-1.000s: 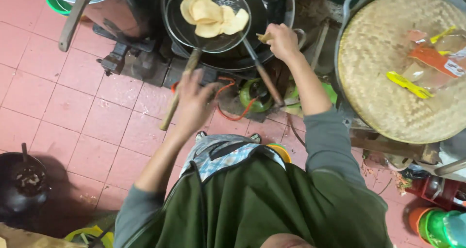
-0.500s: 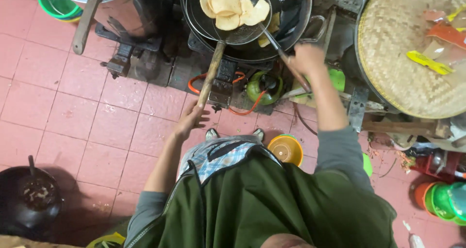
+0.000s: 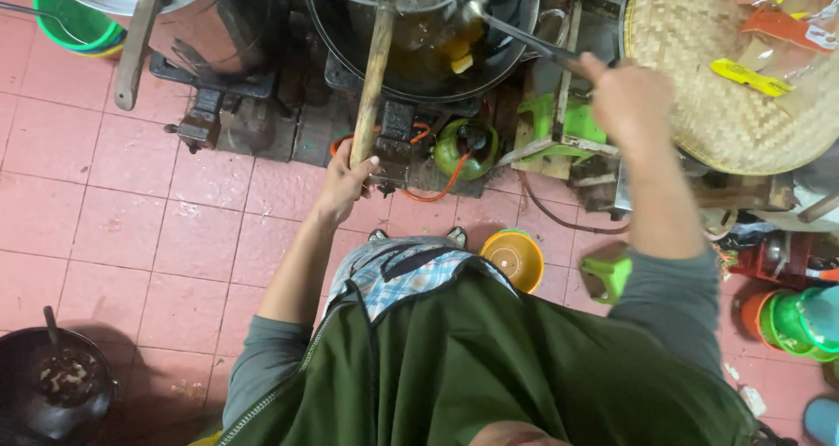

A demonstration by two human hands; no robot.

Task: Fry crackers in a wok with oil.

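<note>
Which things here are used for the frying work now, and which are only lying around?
In use:
left hand on the wooden strainer handle
right hand holding the metal utensil
wok of oil
frying pieces

Lying about:
woven tray
orange bowl
green bucket
black pot

The floor (image 3: 131,236) is laid with square pink tiles, stained and worn, with dark grout lines. A round woven bamboo tray (image 3: 699,105) sits at upper right. A green bucket (image 3: 74,22) stands at upper left, a black pot (image 3: 52,385) at lower left. A small yellow bowl (image 3: 516,258) rests on the tiles. Light is even and soft.
</note>
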